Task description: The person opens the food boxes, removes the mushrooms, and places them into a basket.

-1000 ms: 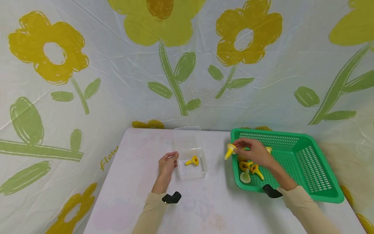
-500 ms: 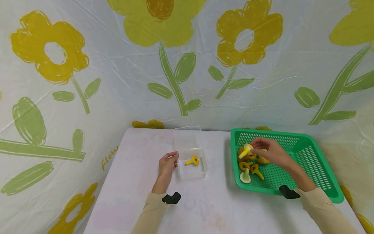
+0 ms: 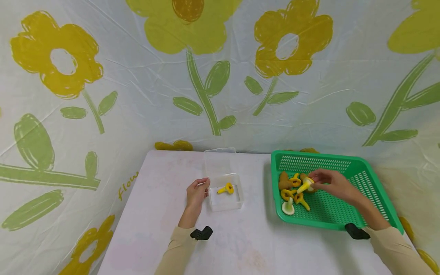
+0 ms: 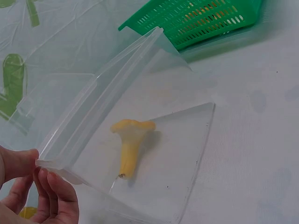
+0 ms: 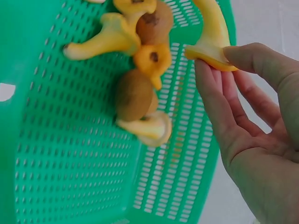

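My right hand point(image 3: 331, 185) pinches a yellow chanterelle mushroom point(image 3: 304, 186) by its cap, above the green basket point(image 3: 338, 220). In the right wrist view, thumb and fingertips press the cap of the chanterelle point(image 5: 212, 35) from either side. My left hand point(image 3: 197, 194) grips the left edge of a clear plastic box point(image 3: 227, 206), its thumb at the rim corner in the left wrist view. One yellow chanterelle point(image 4: 132, 147) lies inside the box. More yellow chanterelles point(image 3: 301, 201), a pale-capped one point(image 3: 288, 207) and brown rounded pieces point(image 5: 134, 95) lie in the basket's left part.
The box's clear lid point(image 3: 220, 162) lies folded back behind it. Both containers stand on a pale table point(image 3: 240, 244), box left of basket. A flower-printed cloth point(image 3: 237, 91) hangs behind the table.
My right hand has moved right with the chanterelle, from the basket's left rim to over the contents, uncovering mushrooms and brown pieces. The left hand and box have stayed put.
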Demonstrator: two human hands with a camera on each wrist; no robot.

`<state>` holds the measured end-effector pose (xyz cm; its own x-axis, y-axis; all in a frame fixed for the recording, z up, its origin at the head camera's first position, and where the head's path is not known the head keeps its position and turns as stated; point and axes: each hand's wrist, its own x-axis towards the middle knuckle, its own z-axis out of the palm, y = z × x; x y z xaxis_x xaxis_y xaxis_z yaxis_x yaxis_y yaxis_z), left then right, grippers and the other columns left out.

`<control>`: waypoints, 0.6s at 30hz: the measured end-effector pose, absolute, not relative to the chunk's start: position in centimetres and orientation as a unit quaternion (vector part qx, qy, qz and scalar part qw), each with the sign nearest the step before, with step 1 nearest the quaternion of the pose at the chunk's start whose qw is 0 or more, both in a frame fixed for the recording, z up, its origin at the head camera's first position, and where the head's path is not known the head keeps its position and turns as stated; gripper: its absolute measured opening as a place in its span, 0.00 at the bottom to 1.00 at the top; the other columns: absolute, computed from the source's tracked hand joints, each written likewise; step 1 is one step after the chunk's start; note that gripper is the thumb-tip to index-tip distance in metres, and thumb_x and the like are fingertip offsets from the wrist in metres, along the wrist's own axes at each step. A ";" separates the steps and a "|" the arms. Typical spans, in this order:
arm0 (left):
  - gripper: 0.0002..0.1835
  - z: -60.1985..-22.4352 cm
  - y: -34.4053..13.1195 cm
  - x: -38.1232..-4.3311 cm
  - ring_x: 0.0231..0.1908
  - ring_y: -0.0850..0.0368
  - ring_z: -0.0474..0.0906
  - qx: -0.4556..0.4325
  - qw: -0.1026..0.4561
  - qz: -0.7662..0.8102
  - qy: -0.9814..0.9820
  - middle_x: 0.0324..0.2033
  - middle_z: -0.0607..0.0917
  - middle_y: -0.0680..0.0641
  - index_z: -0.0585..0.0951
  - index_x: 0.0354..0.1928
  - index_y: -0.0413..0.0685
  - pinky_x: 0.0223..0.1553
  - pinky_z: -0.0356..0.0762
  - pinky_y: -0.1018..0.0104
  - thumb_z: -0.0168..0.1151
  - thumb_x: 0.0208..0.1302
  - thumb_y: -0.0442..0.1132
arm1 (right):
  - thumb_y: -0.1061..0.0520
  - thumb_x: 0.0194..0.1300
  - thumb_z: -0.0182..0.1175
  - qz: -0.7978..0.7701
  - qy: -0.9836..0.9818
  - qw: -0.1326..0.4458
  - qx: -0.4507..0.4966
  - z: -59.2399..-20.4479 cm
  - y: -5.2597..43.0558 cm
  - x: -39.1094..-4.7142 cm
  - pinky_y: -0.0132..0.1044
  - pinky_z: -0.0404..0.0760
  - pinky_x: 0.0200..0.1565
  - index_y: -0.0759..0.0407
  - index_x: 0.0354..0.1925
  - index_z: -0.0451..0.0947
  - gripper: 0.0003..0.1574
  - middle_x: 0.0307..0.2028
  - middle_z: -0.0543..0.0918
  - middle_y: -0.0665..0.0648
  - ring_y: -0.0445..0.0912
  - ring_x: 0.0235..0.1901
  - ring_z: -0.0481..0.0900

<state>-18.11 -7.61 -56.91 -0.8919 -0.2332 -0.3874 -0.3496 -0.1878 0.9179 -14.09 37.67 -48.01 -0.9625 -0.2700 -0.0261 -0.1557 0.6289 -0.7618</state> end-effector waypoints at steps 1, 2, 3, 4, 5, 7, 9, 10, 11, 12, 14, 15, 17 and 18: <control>0.11 -56.9 -7.6 -18.1 0.31 0.55 0.73 -0.223 0.036 0.739 0.635 0.38 0.86 0.43 0.85 0.48 0.39 0.31 0.76 0.72 0.69 0.69 0.38 | 0.64 0.70 0.64 -0.415 0.899 0.079 -0.116 -48.1 38.0 -14.0 0.33 0.84 0.40 0.75 0.56 0.75 0.21 0.46 0.83 0.66 0.41 0.40 0.82; 0.11 -56.9 -7.6 -18.0 0.31 0.56 0.73 -0.218 0.033 0.742 0.633 0.37 0.86 0.44 0.85 0.48 0.38 0.30 0.76 0.72 0.69 0.68 0.37 | 0.64 0.70 0.64 -0.416 0.898 0.089 -0.114 -48.2 38.3 -13.9 0.34 0.85 0.39 0.76 0.57 0.75 0.21 0.45 0.83 0.67 0.41 0.39 0.82; 0.11 -56.9 -7.6 -18.0 0.30 0.56 0.74 -0.213 0.029 0.745 0.631 0.35 0.85 0.45 0.85 0.48 0.37 0.30 0.76 0.72 0.69 0.68 0.36 | 0.65 0.70 0.64 -0.417 0.896 0.100 -0.115 -48.3 38.6 -13.8 0.35 0.85 0.39 0.76 0.57 0.74 0.22 0.45 0.83 0.67 0.42 0.39 0.83; 0.11 -56.9 -7.6 -18.0 0.29 0.57 0.74 -0.209 0.027 0.747 0.630 0.33 0.85 0.47 0.85 0.48 0.36 0.29 0.76 0.72 0.69 0.68 0.36 | 0.65 0.70 0.64 -0.420 0.893 0.110 -0.115 -48.5 38.9 -13.7 0.36 0.86 0.39 0.76 0.57 0.74 0.22 0.44 0.83 0.67 0.42 0.38 0.83; 0.11 -56.9 -7.6 -17.9 0.28 0.58 0.74 -0.205 0.025 0.749 0.629 0.32 0.84 0.47 0.85 0.48 0.35 0.29 0.76 0.72 0.68 0.68 0.35 | 0.65 0.70 0.64 -0.422 0.891 0.120 -0.115 -48.6 39.2 -13.6 0.37 0.86 0.39 0.77 0.58 0.74 0.22 0.43 0.83 0.66 0.43 0.38 0.84; 0.11 -56.9 -7.6 -17.9 0.28 0.58 0.74 -0.201 0.024 0.750 0.629 0.31 0.83 0.49 0.85 0.48 0.35 0.28 0.75 0.73 0.68 0.68 0.35 | 0.65 0.71 0.63 -0.423 0.888 0.141 -0.117 -48.9 39.7 -13.5 0.38 0.86 0.39 0.77 0.58 0.73 0.22 0.42 0.83 0.65 0.44 0.38 0.84; 0.11 -56.8 -7.7 -17.9 0.28 0.58 0.74 -0.202 0.026 0.749 0.630 0.31 0.83 0.50 0.85 0.48 0.35 0.28 0.75 0.73 0.68 0.69 0.35 | 0.65 0.72 0.62 -0.424 0.884 0.161 -0.117 -49.1 40.1 -13.4 0.39 0.86 0.39 0.78 0.58 0.72 0.22 0.42 0.84 0.65 0.45 0.37 0.84; 0.11 -56.8 -7.7 -17.9 0.28 0.59 0.74 -0.201 0.026 0.748 0.632 0.31 0.83 0.49 0.85 0.48 0.36 0.29 0.75 0.73 0.68 0.69 0.36 | 0.65 0.72 0.61 -0.422 0.883 0.169 -0.115 -49.2 40.3 -13.3 0.39 0.86 0.39 0.78 0.57 0.73 0.21 0.41 0.84 0.65 0.45 0.37 0.84; 0.12 -56.8 -7.7 -17.9 0.28 0.58 0.74 -0.202 0.027 0.747 0.633 0.32 0.83 0.49 0.85 0.49 0.36 0.29 0.75 0.73 0.68 0.69 0.36 | 0.65 0.72 0.61 -0.419 0.883 0.179 -0.111 -49.3 40.4 -13.4 0.39 0.86 0.39 0.79 0.57 0.72 0.21 0.42 0.84 0.65 0.45 0.37 0.84; 0.12 -56.7 -7.7 -17.8 0.28 0.58 0.74 -0.203 0.028 0.747 0.632 0.32 0.83 0.49 0.85 0.49 0.36 0.29 0.75 0.72 0.68 0.69 0.36 | 0.65 0.72 0.61 -0.416 0.883 0.185 -0.112 -49.3 40.5 -13.4 0.40 0.86 0.39 0.79 0.56 0.73 0.21 0.42 0.84 0.65 0.46 0.37 0.84; 0.12 -56.7 -7.7 -17.9 0.28 0.58 0.74 -0.204 0.027 0.746 0.633 0.32 0.83 0.49 0.85 0.49 0.36 0.29 0.75 0.72 0.68 0.69 0.36 | 0.66 0.72 0.61 -0.407 0.885 0.195 -0.113 -49.5 40.7 -13.5 0.41 0.86 0.38 0.81 0.56 0.73 0.20 0.42 0.84 0.66 0.47 0.36 0.84; 0.12 -56.6 -7.7 -17.9 0.28 0.57 0.74 -0.205 0.026 0.745 0.634 0.31 0.83 0.49 0.85 0.49 0.36 0.29 0.75 0.72 0.69 0.68 0.36 | 0.66 0.71 0.61 -0.401 0.887 0.198 -0.113 -49.6 40.8 -13.6 0.42 0.86 0.38 0.81 0.55 0.73 0.20 0.42 0.84 0.67 0.47 0.36 0.84; 0.12 -56.6 -7.7 -17.9 0.28 0.57 0.74 -0.208 0.027 0.744 0.635 0.31 0.82 0.49 0.85 0.49 0.36 0.29 0.75 0.72 0.69 0.68 0.37 | 0.67 0.71 0.61 -0.391 0.891 0.202 -0.113 -49.8 40.9 -13.7 0.43 0.87 0.37 0.81 0.53 0.73 0.19 0.42 0.84 0.68 0.49 0.35 0.85; 0.12 -56.7 -7.7 -18.0 0.28 0.56 0.75 -0.208 0.027 0.742 0.636 0.31 0.82 0.49 0.85 0.48 0.36 0.28 0.75 0.72 0.69 0.68 0.37 | 0.68 0.70 0.61 -0.387 0.892 0.203 -0.115 -49.9 40.9 -13.8 0.43 0.87 0.37 0.82 0.53 0.73 0.18 0.42 0.84 0.69 0.50 0.36 0.85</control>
